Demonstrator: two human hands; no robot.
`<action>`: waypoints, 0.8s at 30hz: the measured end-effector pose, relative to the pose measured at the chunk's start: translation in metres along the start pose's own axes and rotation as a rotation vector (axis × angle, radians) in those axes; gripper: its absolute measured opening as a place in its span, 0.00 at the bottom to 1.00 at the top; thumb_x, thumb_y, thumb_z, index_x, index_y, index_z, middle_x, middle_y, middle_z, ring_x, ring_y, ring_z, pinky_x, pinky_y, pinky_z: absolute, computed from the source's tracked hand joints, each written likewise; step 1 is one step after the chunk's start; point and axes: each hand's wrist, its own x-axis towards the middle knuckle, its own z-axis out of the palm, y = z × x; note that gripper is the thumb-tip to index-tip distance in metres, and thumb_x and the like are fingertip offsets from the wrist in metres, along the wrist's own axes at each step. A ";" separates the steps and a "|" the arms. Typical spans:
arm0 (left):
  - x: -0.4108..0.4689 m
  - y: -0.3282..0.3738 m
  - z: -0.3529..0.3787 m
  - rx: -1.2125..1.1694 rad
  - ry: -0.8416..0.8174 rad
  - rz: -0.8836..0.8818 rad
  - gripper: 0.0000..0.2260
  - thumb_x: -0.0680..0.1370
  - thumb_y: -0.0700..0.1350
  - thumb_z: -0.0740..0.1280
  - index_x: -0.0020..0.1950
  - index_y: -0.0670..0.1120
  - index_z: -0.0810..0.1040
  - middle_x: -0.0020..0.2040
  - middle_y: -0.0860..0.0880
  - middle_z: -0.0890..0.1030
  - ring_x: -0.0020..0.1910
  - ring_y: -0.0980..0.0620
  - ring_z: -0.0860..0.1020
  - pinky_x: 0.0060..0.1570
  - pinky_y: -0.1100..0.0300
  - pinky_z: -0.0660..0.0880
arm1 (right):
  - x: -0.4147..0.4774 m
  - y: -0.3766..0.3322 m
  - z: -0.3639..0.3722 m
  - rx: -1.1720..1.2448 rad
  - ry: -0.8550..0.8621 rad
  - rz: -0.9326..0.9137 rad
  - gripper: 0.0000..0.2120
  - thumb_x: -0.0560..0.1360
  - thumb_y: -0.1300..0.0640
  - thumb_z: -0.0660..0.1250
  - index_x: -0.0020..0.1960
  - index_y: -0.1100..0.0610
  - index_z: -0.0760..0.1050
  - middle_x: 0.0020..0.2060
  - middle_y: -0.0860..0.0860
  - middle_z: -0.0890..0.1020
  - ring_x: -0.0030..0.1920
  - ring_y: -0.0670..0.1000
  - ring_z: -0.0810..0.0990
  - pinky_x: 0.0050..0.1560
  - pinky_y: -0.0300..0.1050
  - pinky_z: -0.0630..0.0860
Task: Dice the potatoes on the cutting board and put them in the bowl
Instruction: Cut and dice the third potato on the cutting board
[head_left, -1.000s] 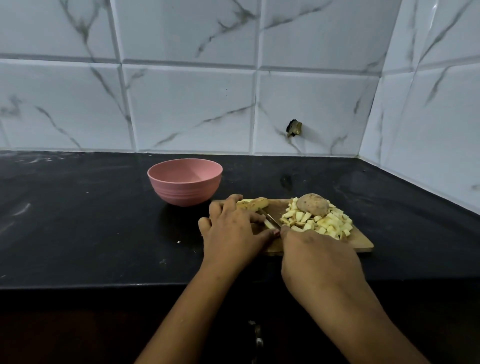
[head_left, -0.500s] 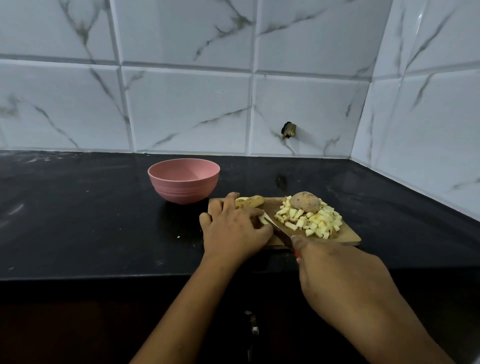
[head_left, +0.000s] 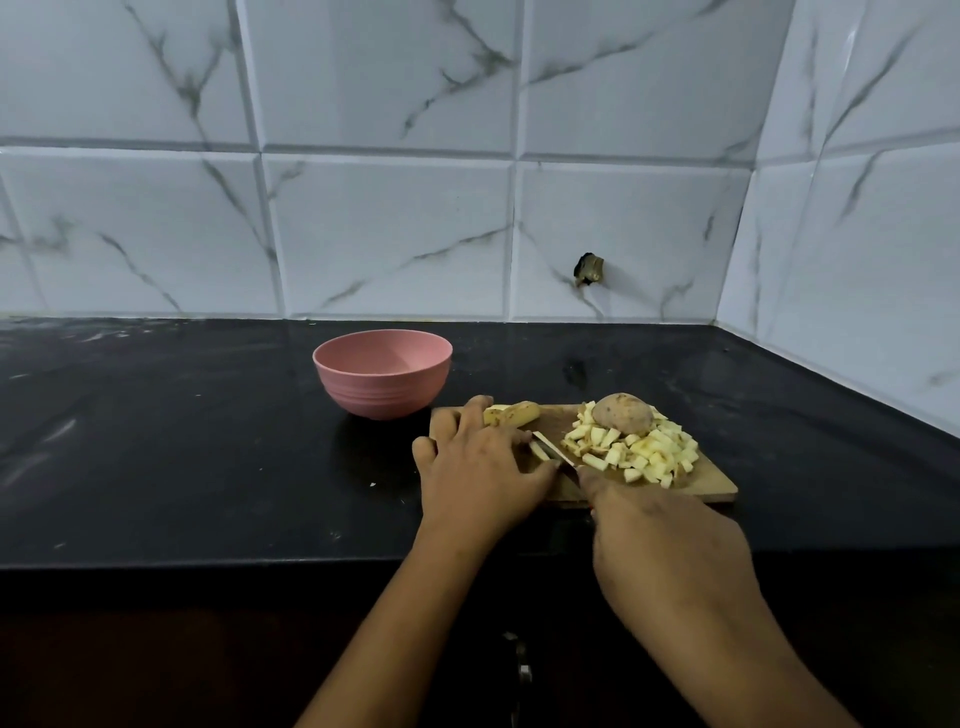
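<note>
You're midway through the dicing, nothing moved over yet. The pile of diced potato (head_left: 641, 452) sits on the right half of the cutting board (head_left: 714, 486), a good heap. One whole potato (head_left: 622, 413), skin on, rests on the far side of that pile, uncut. A half piece (head_left: 511, 414) lies at the board's far left corner, just beyond your left fingers, also not diced. The bowl (head_left: 382, 395) stands on the black counter (head_left: 156, 441) just left of the board, near but not touching as far as I can tell. Its inside looks bare pink, no pieces seen in it.

Still to do, my read: finish the strips, dice the half piece and the whole potato, then move everything into the bowl. Roughly half done on cutting, zero on transfer.

Pose: your left hand (head_left: 478, 467) lies palm down on the board's left part, fingers bent, holding down the potato strips (head_left: 540, 451), which are mostly hidden under it; the thumb points toward the blade. Your right hand (head_left: 665, 551) hangs over the board's near edge, wrapped round the knife (head_left: 553, 449). The handle is almost fully covered. The blade runs diagonally away and to the left, with its tip by the strips, right beside your left fingertips. The hands are close together, nearly touching at the blade.
</note>
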 end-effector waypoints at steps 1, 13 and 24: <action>0.000 0.000 0.000 0.001 -0.001 0.001 0.21 0.74 0.65 0.60 0.64 0.62 0.75 0.75 0.55 0.58 0.70 0.49 0.56 0.59 0.51 0.57 | 0.002 -0.002 0.001 -0.001 -0.001 0.002 0.24 0.81 0.57 0.58 0.74 0.45 0.57 0.43 0.45 0.72 0.41 0.46 0.70 0.33 0.40 0.64; -0.003 0.002 0.002 0.036 0.106 -0.037 0.16 0.76 0.51 0.58 0.63 0.58 0.73 0.71 0.52 0.61 0.65 0.49 0.59 0.56 0.51 0.57 | 0.020 0.027 -0.008 0.375 -0.196 0.049 0.14 0.82 0.53 0.54 0.63 0.48 0.75 0.41 0.46 0.79 0.39 0.46 0.78 0.38 0.43 0.75; -0.003 0.000 0.004 0.078 0.166 -0.081 0.13 0.80 0.49 0.57 0.60 0.54 0.78 0.70 0.54 0.63 0.64 0.50 0.61 0.55 0.52 0.60 | 0.020 0.008 -0.009 0.248 -0.099 0.049 0.15 0.81 0.54 0.54 0.64 0.48 0.74 0.46 0.47 0.79 0.43 0.47 0.78 0.41 0.44 0.76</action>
